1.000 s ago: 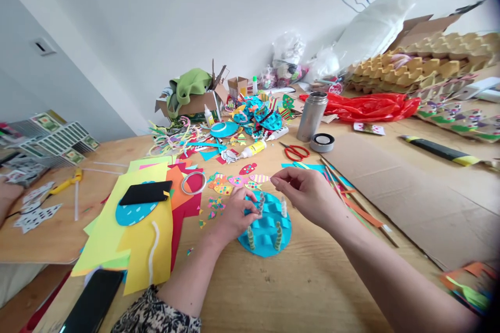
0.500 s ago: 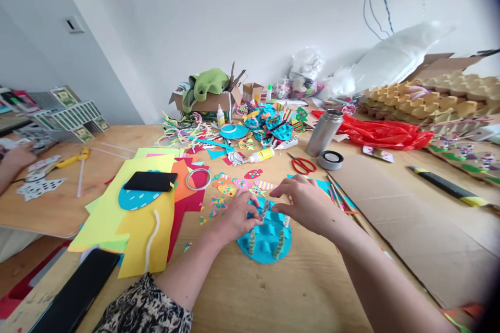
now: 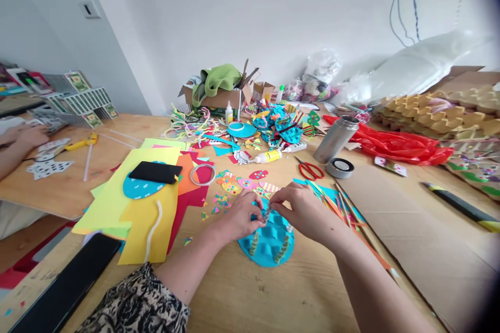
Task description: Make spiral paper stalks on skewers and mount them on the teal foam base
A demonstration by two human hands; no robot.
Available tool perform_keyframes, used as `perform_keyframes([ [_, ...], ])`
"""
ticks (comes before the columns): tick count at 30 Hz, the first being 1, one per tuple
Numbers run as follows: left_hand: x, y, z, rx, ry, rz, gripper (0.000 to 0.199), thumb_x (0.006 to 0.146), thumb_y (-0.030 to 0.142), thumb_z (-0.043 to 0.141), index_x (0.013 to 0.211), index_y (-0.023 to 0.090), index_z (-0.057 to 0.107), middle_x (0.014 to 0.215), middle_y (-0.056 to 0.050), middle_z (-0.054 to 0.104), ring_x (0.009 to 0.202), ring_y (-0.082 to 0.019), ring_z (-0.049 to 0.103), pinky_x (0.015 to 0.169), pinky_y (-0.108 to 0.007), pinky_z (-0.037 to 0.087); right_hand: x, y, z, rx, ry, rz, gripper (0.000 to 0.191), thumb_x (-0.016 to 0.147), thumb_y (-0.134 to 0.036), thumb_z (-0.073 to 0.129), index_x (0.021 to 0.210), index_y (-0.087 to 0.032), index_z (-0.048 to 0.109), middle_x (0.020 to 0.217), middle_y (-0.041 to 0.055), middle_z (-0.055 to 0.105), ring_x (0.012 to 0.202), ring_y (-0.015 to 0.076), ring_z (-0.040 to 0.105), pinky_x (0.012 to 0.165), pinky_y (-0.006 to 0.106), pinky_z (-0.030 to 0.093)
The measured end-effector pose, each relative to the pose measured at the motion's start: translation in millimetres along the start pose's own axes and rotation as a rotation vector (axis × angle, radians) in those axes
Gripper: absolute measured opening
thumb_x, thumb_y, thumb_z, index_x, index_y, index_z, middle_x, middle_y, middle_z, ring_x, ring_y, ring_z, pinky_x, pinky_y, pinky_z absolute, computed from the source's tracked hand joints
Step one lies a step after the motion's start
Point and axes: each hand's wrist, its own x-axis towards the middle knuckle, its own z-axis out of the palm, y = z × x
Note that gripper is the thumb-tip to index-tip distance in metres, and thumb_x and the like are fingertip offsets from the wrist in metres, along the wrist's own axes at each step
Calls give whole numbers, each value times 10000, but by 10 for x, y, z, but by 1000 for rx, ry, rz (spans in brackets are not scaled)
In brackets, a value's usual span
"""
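A round blue paper disc [image 3: 265, 257] lies on the table with raised blue paper tabs across it. Two green wavy strips [image 3: 282, 250] stand on its near half. Over the far half, my left hand [image 3: 242, 214] pinches a small grey wavy strip [image 3: 266, 214] from the left. My right hand [image 3: 300, 208] has its thumb and fingers closed on the top of that same strip. A whitish piece [image 3: 289, 228] shows below my right hand. Just beyond my hands lie colourful paper fish [image 3: 247, 183], and small paper scraps [image 3: 219, 203] are to the left.
Red scissors [image 3: 310, 169], a steel flask [image 3: 336, 140] and its lid [image 3: 340, 167] stand to the right, near a cardboard sheet [image 3: 386, 208]. Coloured paper [image 3: 117, 187] with a black phone [image 3: 155, 172] is at left. Another person's hands [image 3: 27, 138] are far left.
My right hand has come down and left, and its fingers have closed on the grey strip that my left hand pinches. The view has shifted slightly left.
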Motion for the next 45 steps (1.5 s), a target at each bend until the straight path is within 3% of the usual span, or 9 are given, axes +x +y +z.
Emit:
perform_keyframes([
  [6,-4,-44,48,-16,20,-13,109,668,167,737,597,182,655,966,-33,583,1026,-208,480,914,-327,388,10,-3,53,49,49,-31,142,804,-280,612,738,-229,726,718,29,698,763,191,611,730,293,417],
  [19,-6,-93,71,-49,19,10,106,670,180,736,604,182,654,958,-42,587,1032,-229,482,906,-349,396,44,48,63,59,-52,-78,299,885,-174,412,824,-197,704,805,67,677,804,187,595,735,284,417],
  [32,-14,-86,77,-45,36,27,108,676,162,734,613,174,647,949,-39,584,1029,-214,487,897,-326,400,18,-13,4,65,14,14,175,829,-328,571,770,-202,678,775,48,688,820,217,610,699,300,410],
  [45,-1,-117,98,-62,34,48,110,658,159,742,622,182,641,958,-45,584,1022,-222,502,904,-349,404,-3,-6,6,5,-37,15,203,838,-242,521,777,-198,710,796,62,682,794,201,615,705,292,428],
])
